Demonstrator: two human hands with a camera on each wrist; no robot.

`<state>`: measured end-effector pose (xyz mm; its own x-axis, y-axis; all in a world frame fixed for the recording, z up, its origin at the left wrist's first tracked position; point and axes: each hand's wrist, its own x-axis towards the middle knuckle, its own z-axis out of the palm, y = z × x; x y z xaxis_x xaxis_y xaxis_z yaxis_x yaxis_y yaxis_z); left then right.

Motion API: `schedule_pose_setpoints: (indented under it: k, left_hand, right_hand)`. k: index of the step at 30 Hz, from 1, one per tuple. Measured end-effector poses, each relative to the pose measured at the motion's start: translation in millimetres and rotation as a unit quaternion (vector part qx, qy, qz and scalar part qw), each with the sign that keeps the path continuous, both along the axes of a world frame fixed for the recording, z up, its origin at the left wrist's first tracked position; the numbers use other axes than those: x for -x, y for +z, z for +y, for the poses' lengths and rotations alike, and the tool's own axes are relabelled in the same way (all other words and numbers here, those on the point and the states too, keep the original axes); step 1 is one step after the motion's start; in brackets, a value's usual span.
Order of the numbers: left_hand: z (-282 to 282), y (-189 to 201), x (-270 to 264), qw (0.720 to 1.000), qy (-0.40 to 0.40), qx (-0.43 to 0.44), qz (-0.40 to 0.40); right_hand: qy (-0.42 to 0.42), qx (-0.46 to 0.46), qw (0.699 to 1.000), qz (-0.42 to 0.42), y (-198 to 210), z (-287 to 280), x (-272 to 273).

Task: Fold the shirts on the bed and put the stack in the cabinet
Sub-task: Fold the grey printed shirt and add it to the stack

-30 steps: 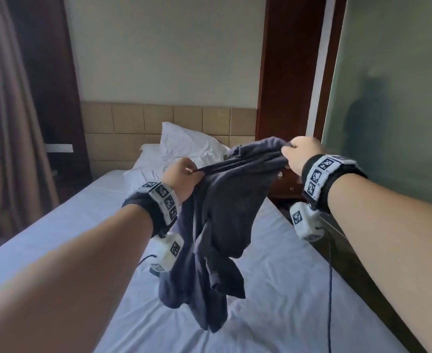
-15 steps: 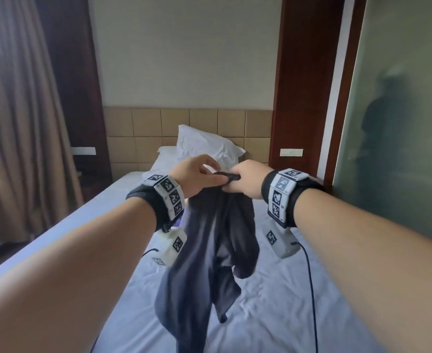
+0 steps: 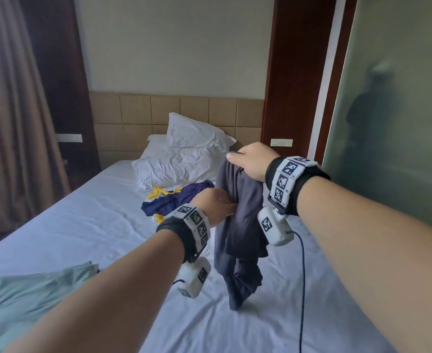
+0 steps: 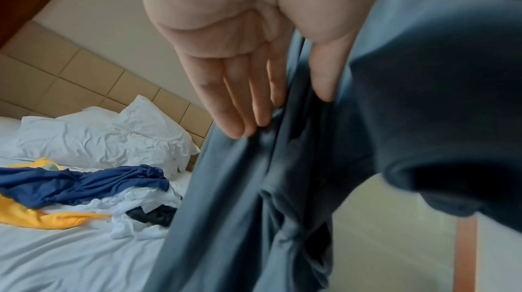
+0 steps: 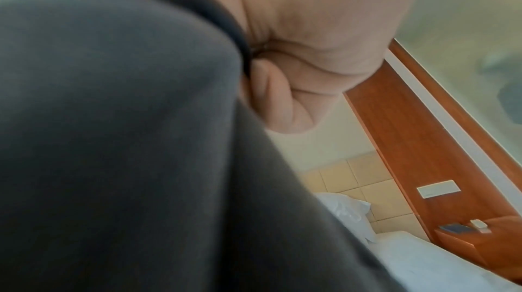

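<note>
Since half a second ago, the left hand is dropping away from the right hand, fingers straight against the grey shirt; the right is gripping its top, center frame, above the bed.

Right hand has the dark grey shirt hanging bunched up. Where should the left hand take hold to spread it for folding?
Probably the top edge, just beside the right hand. The dark grey shirt hangs from that single grip as a narrow twisted bundle, its tip touching the bed. The left hand lies open against the folds halfway down; coming from the left and sliding up, it could pinch the edge and pull sideways.
</note>
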<state>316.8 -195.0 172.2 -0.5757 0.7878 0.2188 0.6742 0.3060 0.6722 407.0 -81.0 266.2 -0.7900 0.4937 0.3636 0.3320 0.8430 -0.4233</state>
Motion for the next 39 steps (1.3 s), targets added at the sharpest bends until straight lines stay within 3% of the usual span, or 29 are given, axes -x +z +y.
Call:
schedule_pose_setpoints:
  k: [3,6,10,11,13,15,17,20,23,24,27,29,31,33,37,39]
  left_hand:
    - [6,-7,-1,0.998,0.017,0.041,0.044]
    - [6,-1,5,0.998,0.031,0.038,0.027]
    - [-3,17,15,0.998,0.049,-0.003,0.038]
    - [-2,22,16,0.998,0.045,-0.013,0.036]
    - [0,34,14,0.998,0.034,-0.02,0.044]
    - [1,46,9,0.999,0.01,-0.008,0.04]
    - [-1,56,7,1.0,-0.012,0.006,0.019]
    - [-13,54,12,0.999,-0.025,-0.011,-0.043]
    - [-26,39,24,0.986,-0.04,0.007,-0.164]
    - [-29,30,29,0.983,-0.053,0.049,-0.17]
    - [-35,5,34,0.974,-0.055,0.212,-0.049]
    - [-39,1,41,0.982,0.002,0.189,-0.007]
    - [-41,11,44,0.99,0.05,0.132,0.022]
    - [-38,26,40,0.996,0.052,0.073,0.02]
    - [-24,48,29,0.999,0.023,0.014,-0.037]
    - [-25,53,25,0.983,-0.004,-0.038,-0.18]
  right_hand:
    - [-0.008,0.019,1.0,0.02,0,10,-10]
    - [-0.048,0.001,0.999,0.019,-1,29,-20]
    - [-0.201,-0.107,0.968,-0.108,-5,47,-40]
    - [-0.188,-0.137,0.964,-0.131,-6,45,-40]
    - [-0.08,-0.13,0.979,-0.134,-11,30,-32]
    - [0.029,-0.03,0.993,-0.108,-18,11,-21]
    - [0.08,0.034,0.993,-0.077,-23,1,-12]
    - [0.094,0.07,0.991,-0.069,-24,6,-11]
    - [0.103,0.093,0.99,-0.041,-27,10,-11]
    - [0.106,0.117,0.987,-0.007,-27,10,-11]
    - [0.05,0.176,0.978,0.102,-26,14,-10]
    - [-0.037,0.125,0.988,0.087,-23,25,-14]
    - [-0.102,0.008,0.993,-0.054,-22,31,-19]
    - [-0.066,-0.064,0.984,-0.156,-24,25,-19]
    - [0.111,0.015,0.989,-0.095,-27,-11,-6]
    - [0.1,0.038,0.993,-0.042,-24,-15,-1]
